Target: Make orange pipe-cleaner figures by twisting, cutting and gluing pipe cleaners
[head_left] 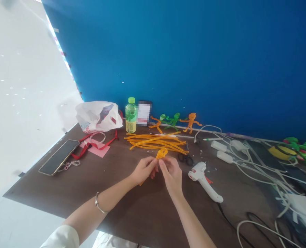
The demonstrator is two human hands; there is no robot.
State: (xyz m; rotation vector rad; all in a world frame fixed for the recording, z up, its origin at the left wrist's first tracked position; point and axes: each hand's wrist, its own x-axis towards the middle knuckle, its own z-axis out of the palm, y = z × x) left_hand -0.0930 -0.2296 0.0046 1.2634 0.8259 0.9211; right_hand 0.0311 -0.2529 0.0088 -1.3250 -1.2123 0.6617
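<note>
A coiled yellow-orange pipe cleaner figure (162, 153) is pinched between both hands above the dark table. My left hand (145, 168) grips its lower left side, thumb and fingers pressed together. On its right, my right hand (171, 172) holds it between thumb and bent fingers. A thin orange end shows below my left hand. Just beyond the hands lies a loose pile of orange pipe cleaners (155, 142). To the right of my right hand rest black-handled scissors (186, 159) and a white glue gun (206, 182).
Along the blue wall stand a green-capped bottle (131, 117), a white bag (99, 115) and small figures, orange (191, 122) and green (175, 121). A phone (60, 156) lies left. White cables (248, 165) and chargers spread across the right of the table (127, 213).
</note>
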